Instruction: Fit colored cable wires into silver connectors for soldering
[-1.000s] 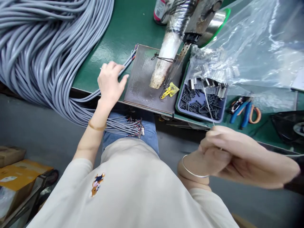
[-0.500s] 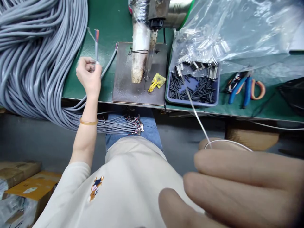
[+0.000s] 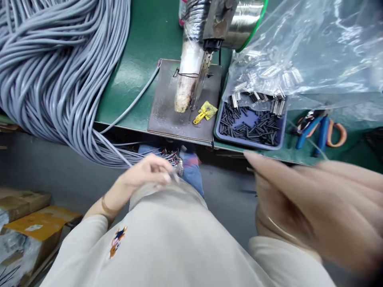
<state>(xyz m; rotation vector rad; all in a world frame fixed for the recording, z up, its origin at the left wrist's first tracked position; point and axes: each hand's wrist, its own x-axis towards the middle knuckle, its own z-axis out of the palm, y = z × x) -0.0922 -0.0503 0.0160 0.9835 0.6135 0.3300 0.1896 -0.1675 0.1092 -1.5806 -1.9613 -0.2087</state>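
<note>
My left hand (image 3: 149, 172) is low over my lap, below the table edge, fingers pinched together on the end of a grey cable (image 3: 187, 153) whose coloured tip is blurred. It sits right beside a bundle of cable ends (image 3: 175, 156) with small connectors lying across my jeans. My right hand (image 3: 314, 207) is large and close to the camera at the right, smeared by motion, its fingers pointing left. A faint thin wire (image 3: 314, 144) shows just above it. I cannot make out whether that hand holds it.
A big coil of grey cable (image 3: 50, 71) fills the left of the green table (image 3: 140, 40). A wrapped soldering tool (image 3: 188, 79) stands on a dark metal plate (image 3: 167, 111). Right of it lie a blue tray (image 3: 249, 129) of black sleeves, a plastic bag (image 3: 314, 52) and pliers (image 3: 321, 131). Cardboard boxes (image 3: 26, 223) sit on the floor.
My left hand dropped from the table, where it held a cable upright, down to the cable ends on my lap. My right hand shifted right and blurred. The camera view moved slightly.
</note>
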